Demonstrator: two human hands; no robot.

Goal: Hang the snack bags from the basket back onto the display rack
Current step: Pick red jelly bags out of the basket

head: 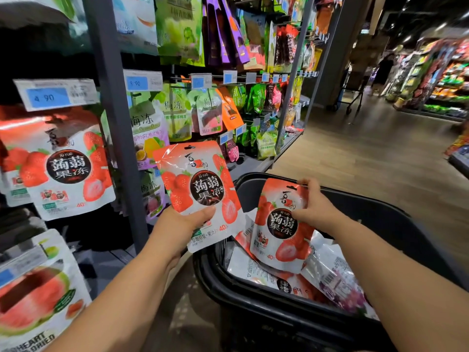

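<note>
Left hand (177,226) fingers hidden behind strawberry bag (200,184); basket (253,298) bottom cropped.

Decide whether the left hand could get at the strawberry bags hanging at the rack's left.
Probably yes: the left hand, gripping its own strawberry bag, is in front of the grey upright, with open space toward the hanging bags.

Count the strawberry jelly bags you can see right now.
4 clearly: a strawberry jelly bag in the left hand, another in the right hand over the basket, one part-buried in it, one hanging on the display rack. Others may be hidden behind or beneath.
</note>
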